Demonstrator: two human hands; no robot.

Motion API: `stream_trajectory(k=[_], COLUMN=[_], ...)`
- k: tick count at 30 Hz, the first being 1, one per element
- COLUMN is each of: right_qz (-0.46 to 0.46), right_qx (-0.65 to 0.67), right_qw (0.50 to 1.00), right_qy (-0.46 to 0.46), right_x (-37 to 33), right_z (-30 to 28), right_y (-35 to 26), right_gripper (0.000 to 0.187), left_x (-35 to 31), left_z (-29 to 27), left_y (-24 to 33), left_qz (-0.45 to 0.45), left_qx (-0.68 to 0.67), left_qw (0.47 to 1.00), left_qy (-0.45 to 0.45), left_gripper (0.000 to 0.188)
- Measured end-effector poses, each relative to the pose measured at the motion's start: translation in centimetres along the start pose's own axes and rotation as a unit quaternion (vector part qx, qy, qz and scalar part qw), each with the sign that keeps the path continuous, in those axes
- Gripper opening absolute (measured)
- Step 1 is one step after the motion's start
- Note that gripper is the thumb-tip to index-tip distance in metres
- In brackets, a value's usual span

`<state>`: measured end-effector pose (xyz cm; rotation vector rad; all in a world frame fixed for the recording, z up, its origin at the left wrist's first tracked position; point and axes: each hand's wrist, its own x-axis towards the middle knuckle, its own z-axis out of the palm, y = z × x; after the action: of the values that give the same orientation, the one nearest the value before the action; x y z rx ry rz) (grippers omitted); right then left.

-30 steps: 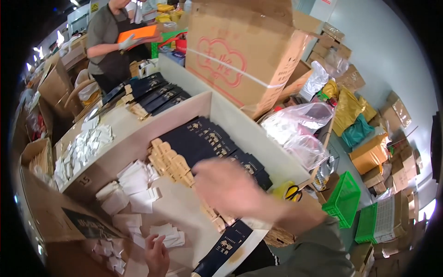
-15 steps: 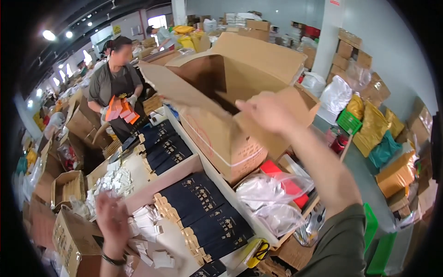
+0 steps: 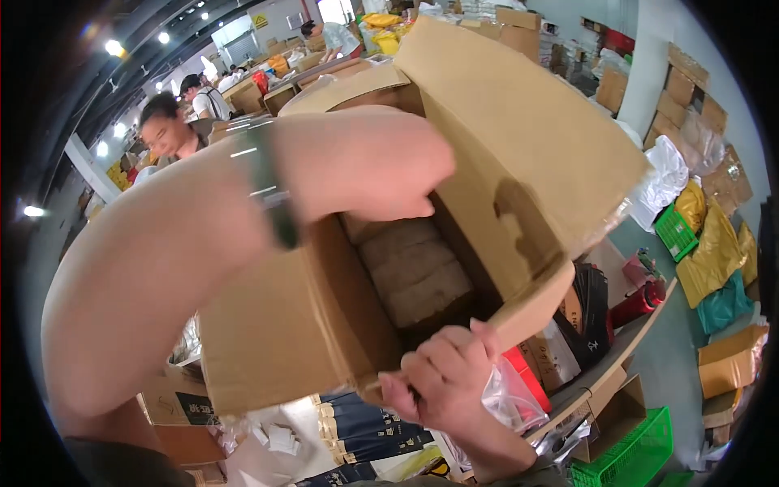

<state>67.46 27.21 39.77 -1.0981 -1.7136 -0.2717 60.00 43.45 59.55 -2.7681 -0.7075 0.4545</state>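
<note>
A large brown cardboard carton (image 3: 268, 349) stands with its flaps spread, tilted toward me. My right hand (image 3: 446, 377) is closed around its near edge, thumb on one side and fingers over the cardboard. Across the opening reaches my left arm, a dark band at the wrist. My left hand (image 3: 389, 166) is over the carton's far part, bent downward and smeared by motion; its fingers are mostly hidden. Deep inside lie brown packed blocks (image 3: 418, 272), whose kind I cannot make out. Below the carton, dark blue printed packages (image 3: 369, 430) show partly on the table.
On the right are a red bottle (image 3: 637, 303), clear plastic bags (image 3: 511, 394) and a green crate (image 3: 629, 454). Small white pieces (image 3: 280, 438) lie at the lower left. A co-worker (image 3: 166, 134) stands beyond my left arm. Yellow sacks (image 3: 714, 252) line the right wall.
The carton has come nearer and tipped toward me, now covering much of the table. My left hand has swung from the table to above its opening; my right hand has moved to its near edge.
</note>
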Motion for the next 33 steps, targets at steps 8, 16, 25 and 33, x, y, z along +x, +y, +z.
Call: stream_trajectory(k=[8, 16, 25, 33], right_qz=[-0.039, -0.269, -0.179, -0.178], right_qx=[-0.015, -0.092, 0.017, -0.022], right_qw=[0.995, 0.959, 0.981, 0.979], right_qy=[0.091, -0.013, 0.077, 0.095], right_x=[-2.1, 2.5, 3.2, 1.3], right_z=[2.0, -0.1, -0.1, 1.8], right_y=[-0.7, 1.0, 1.1, -0.1], right_gripper=[0.023, 0.043, 0.021, 0.019], left_x=[18.7, 16.6, 10.5, 15.0], left_z=[14.7, 30.1, 39.9, 55.9], left_y=[-0.4, 3.5, 6.8, 5.0], left_qz=[-0.059, 0.097, -0.183, -0.092], left_qx=[0.027, -0.101, -0.389, -0.434], left_qw=[0.983, 0.922, 0.891, 0.895], left_qy=[-0.171, -0.361, -0.149, -0.046], left_gripper=[0.025, 0.043, 0.063, 0.044])
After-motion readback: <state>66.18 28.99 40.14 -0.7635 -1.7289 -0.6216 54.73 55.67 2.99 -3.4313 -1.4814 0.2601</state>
